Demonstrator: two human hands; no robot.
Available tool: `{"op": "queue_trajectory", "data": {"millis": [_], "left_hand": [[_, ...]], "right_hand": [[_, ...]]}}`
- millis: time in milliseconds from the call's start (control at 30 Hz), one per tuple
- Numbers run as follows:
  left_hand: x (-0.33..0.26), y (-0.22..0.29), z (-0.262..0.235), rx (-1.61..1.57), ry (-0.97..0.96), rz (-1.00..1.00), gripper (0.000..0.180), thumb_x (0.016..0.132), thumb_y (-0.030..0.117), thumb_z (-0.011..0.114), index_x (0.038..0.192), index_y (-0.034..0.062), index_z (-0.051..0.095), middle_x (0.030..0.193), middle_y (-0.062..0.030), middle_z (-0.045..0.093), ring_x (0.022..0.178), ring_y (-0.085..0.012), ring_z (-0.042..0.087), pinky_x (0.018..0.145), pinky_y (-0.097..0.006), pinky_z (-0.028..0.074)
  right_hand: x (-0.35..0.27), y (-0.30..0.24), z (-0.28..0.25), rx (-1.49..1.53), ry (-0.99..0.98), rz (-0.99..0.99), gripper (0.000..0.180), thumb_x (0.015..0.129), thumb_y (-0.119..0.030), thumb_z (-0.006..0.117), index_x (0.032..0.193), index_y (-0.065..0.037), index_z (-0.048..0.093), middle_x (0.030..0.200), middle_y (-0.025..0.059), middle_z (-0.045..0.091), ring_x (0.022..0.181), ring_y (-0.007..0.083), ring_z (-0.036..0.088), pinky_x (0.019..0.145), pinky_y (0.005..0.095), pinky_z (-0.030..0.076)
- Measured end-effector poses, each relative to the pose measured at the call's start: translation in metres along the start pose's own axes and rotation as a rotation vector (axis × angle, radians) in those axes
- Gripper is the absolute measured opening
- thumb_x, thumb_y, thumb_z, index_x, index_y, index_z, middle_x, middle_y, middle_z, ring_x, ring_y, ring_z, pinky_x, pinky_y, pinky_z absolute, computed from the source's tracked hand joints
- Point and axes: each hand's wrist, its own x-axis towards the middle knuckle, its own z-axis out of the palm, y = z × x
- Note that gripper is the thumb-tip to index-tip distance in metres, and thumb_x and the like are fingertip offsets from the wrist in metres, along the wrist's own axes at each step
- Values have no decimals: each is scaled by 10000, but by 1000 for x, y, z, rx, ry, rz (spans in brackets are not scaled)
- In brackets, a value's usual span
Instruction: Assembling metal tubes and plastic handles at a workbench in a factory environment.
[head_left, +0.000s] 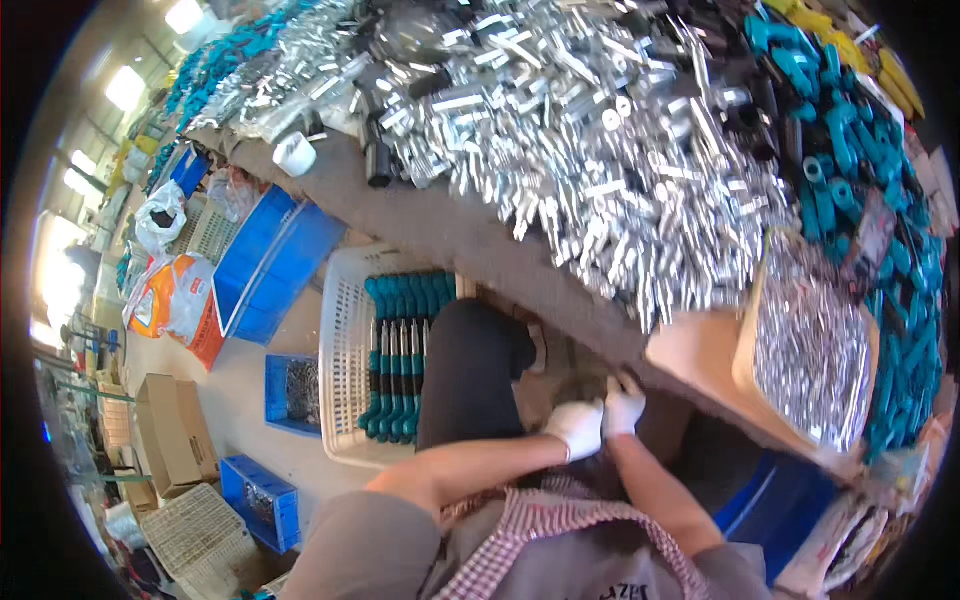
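My left hand [577, 429] and my right hand [625, 404], both in white gloves, are close together over my lap, just below the edge of the workbench [440, 225]. Their fingers look curled closed, and whatever is between them is hidden and too blurred to name. On the bench above them spreads a big heap of shiny metal parts [610, 190], some shaped like short tubes and rods. Left of my knee, a white plastic basket [343, 340] holds a row of tools with teal and black handles [397, 375] and metal shafts.
A tan tray of thin metal pins [810, 350] sits on the bench's right, beside piled teal handles [905, 300]. Blue crates [285, 260], a smaller blue bin [290, 395], an open cardboard box [175, 430] and an orange-white sack [180, 305] stand on the left floor.
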Motion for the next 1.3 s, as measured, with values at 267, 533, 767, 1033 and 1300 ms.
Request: {"op": "queue_trajectory", "data": {"millis": [267, 533, 767, 1033, 1300], "left_hand": [[-2, 12, -83, -348, -267, -33, 425, 697, 334, 740, 944, -11, 715, 771, -211, 700, 692, -322, 696, 650, -420, 539], [-223, -19, -297, -1217, 197, -214, 727, 697, 310, 815, 1234, -122, 584, 862, -109, 659, 601, -110, 566, 504, -237, 442], [-264, -84, -296, -534, 137, -376, 651, 686, 356, 774, 1163, -55, 610, 839, -143, 696, 723, -188, 672, 670, -312, 531], [-130, -227, -125, 367, -220, -425, 376, 813, 230, 632, 1122, 14, 623, 1015, -194, 720, 946, -346, 709, 812, -452, 565], [-95, -276, 13, 321, -102, -785, 253, 911, 161, 535, 995, 130, 772, 1044, -86, 744, 982, -286, 724, 745, -428, 585]], "right_hand": [[-9, -29, -26, 102, -133, 8, 471, 930, -316, 677, 1273, 3, 621, 1266, 136, 649, 1112, 240, 624, 949, 344, 455], [-4, -13, -134, 303, -242, 200, 589, 976, -377, 596, 1450, -57, 458, 1430, 184, 513, 1297, 364, 498, 1036, 505, 397], [-15, 21, -105, 184, -296, 348, 548, 969, -333, 593, 1412, -34, 474, 1342, 186, 567, 1216, 342, 544, 968, 472, 458], [-35, 3, -69, -77, -174, 117, 362, 954, -208, 600, 1208, 45, 655, 1134, 120, 674, 1012, 222, 642, 884, 337, 507], [-27, 39, -97, -41, -88, 151, 269, 967, -138, 587, 1174, 14, 666, 1056, 122, 703, 876, 231, 686, 763, 360, 557]]}}
